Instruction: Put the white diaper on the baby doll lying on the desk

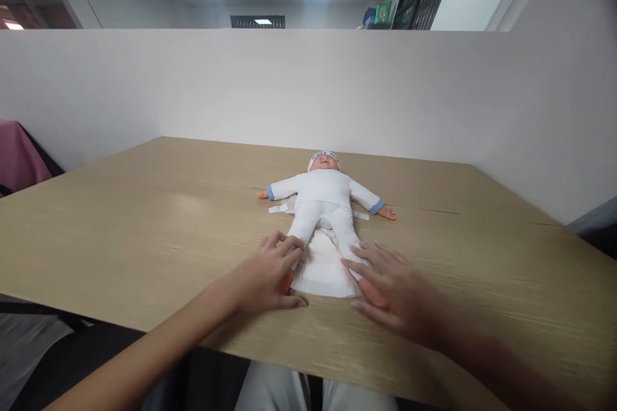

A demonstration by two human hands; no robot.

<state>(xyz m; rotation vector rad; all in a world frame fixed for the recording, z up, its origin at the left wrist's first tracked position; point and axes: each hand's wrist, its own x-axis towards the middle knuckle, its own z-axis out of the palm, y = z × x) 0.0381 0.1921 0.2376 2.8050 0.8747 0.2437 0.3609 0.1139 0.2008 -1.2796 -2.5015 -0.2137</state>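
A baby doll [324, 186] in a white suit with blue cuffs and a white printed headband lies on its back, arms spread, head away from me. Beneath its hips and between its legs is a spread white diaper [322, 266], with tabs sticking out at both sides. My left hand [272, 273] is at the doll's lower leg and foot on the left, fingers bent over it and thumb apart. Over the other lower leg and foot, my right hand [385, 289] has its fingers stretched and spread. The hands partly hide both feet.
The doll lies on a wide wooden table [144, 224] with thin seams across its top. A white partition [289, 89] rises behind the table. Pink cloth [22, 157] hangs at the far left, and a dark chair part [598, 231] is at the right edge.
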